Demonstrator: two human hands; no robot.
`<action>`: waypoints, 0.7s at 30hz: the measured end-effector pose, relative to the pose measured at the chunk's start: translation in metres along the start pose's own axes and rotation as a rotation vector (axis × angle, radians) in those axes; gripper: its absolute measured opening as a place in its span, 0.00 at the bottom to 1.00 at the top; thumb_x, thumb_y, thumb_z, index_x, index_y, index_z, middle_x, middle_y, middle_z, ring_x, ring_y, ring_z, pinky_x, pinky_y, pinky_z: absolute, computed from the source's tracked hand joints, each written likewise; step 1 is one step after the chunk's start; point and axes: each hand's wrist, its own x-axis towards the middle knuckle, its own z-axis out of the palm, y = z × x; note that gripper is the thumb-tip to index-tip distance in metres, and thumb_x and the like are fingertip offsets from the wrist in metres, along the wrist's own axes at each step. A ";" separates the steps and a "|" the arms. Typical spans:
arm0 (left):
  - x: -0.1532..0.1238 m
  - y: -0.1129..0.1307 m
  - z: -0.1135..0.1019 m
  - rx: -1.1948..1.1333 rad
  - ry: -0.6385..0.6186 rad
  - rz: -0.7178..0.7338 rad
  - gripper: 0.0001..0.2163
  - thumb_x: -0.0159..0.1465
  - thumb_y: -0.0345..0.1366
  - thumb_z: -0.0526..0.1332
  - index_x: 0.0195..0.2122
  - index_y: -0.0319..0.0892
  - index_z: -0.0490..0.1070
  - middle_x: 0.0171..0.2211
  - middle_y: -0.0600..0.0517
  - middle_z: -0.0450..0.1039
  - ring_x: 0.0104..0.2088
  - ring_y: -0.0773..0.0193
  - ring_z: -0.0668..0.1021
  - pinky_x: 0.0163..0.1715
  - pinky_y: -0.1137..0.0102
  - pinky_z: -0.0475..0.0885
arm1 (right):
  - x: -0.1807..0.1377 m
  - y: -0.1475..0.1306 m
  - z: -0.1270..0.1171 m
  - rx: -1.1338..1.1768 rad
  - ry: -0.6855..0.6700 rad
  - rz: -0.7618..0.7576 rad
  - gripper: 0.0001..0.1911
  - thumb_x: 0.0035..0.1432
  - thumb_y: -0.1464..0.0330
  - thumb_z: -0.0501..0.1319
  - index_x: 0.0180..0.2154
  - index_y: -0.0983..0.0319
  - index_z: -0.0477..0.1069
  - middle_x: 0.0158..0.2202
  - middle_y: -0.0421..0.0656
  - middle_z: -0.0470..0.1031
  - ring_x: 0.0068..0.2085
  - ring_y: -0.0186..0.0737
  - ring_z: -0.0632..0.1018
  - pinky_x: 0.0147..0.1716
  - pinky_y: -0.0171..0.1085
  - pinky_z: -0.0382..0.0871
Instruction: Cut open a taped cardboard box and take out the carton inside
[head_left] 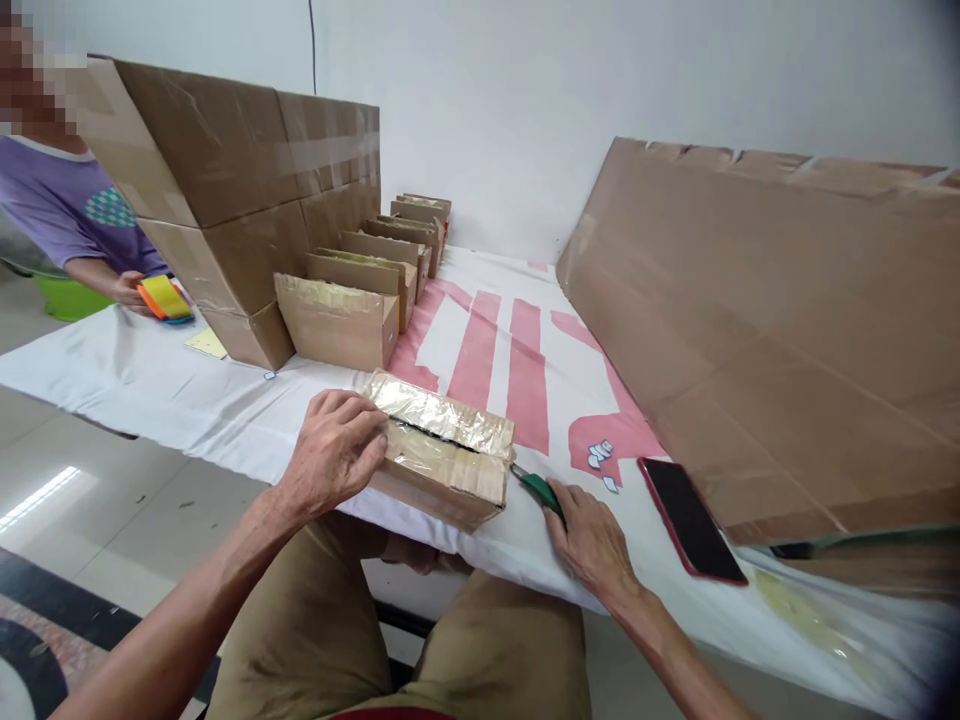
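Note:
A small cardboard box (442,455) sealed with shiny clear tape lies at the near edge of the table. My left hand (334,450) presses on its left end and holds it steady. My right hand (592,535) grips a green-handled cutter (536,486) whose blade tip touches the box's right end at the taped seam.
A row of several similar taped boxes (341,320) runs back along a large carton stack (240,200). A flat cardboard sheet (772,330) leans at the right. A red-cased phone (690,520) lies beside my right hand. At the far left another person's hand holds a yellow-orange tape roll (165,298).

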 end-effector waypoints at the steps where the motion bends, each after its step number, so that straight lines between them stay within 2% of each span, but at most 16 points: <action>1: 0.004 0.002 -0.002 0.012 -0.037 0.020 0.09 0.68 0.33 0.57 0.41 0.43 0.77 0.41 0.47 0.81 0.46 0.52 0.76 0.49 0.53 0.68 | 0.000 0.002 0.003 -0.004 0.011 -0.023 0.19 0.67 0.67 0.53 0.54 0.64 0.74 0.43 0.51 0.81 0.41 0.51 0.80 0.41 0.47 0.73; 3: 0.012 0.005 -0.004 0.027 -0.128 0.061 0.10 0.67 0.30 0.55 0.39 0.43 0.77 0.38 0.47 0.81 0.42 0.53 0.76 0.45 0.55 0.68 | 0.004 0.008 -0.002 0.043 0.031 -0.057 0.18 0.67 0.63 0.56 0.53 0.63 0.75 0.48 0.53 0.80 0.46 0.55 0.80 0.44 0.50 0.73; 6: 0.024 0.010 -0.005 0.085 -0.237 0.089 0.11 0.67 0.29 0.54 0.35 0.42 0.76 0.33 0.47 0.78 0.36 0.54 0.73 0.39 0.58 0.68 | 0.014 0.012 -0.027 0.230 0.076 -0.076 0.20 0.69 0.57 0.56 0.51 0.62 0.77 0.54 0.54 0.78 0.53 0.56 0.78 0.50 0.53 0.73; 9: 0.031 0.018 -0.002 0.159 -0.227 0.102 0.11 0.66 0.29 0.54 0.34 0.41 0.77 0.33 0.45 0.77 0.36 0.53 0.73 0.38 0.58 0.67 | 0.033 -0.001 -0.059 0.461 0.156 -0.083 0.20 0.71 0.56 0.54 0.51 0.60 0.77 0.56 0.52 0.77 0.57 0.51 0.77 0.56 0.50 0.71; 12: 0.034 0.030 0.002 0.098 -0.239 0.132 0.09 0.65 0.30 0.56 0.35 0.41 0.76 0.34 0.45 0.77 0.36 0.54 0.73 0.38 0.58 0.68 | 0.062 -0.022 -0.083 0.664 0.168 -0.091 0.18 0.70 0.57 0.55 0.51 0.58 0.77 0.56 0.49 0.77 0.58 0.48 0.76 0.58 0.48 0.70; 16: 0.042 0.045 0.009 -0.063 -0.366 0.119 0.10 0.63 0.27 0.54 0.31 0.42 0.74 0.31 0.48 0.76 0.35 0.56 0.73 0.38 0.62 0.69 | 0.099 -0.045 -0.088 0.822 0.045 -0.101 0.19 0.67 0.58 0.57 0.52 0.60 0.75 0.54 0.48 0.78 0.56 0.47 0.77 0.52 0.44 0.72; 21: 0.048 0.051 0.014 -0.025 -0.448 0.116 0.09 0.56 0.25 0.53 0.28 0.43 0.71 0.31 0.46 0.75 0.36 0.54 0.73 0.41 0.59 0.70 | 0.119 -0.055 -0.078 0.900 -0.189 -0.072 0.15 0.62 0.61 0.58 0.46 0.60 0.76 0.41 0.43 0.82 0.41 0.42 0.79 0.39 0.37 0.71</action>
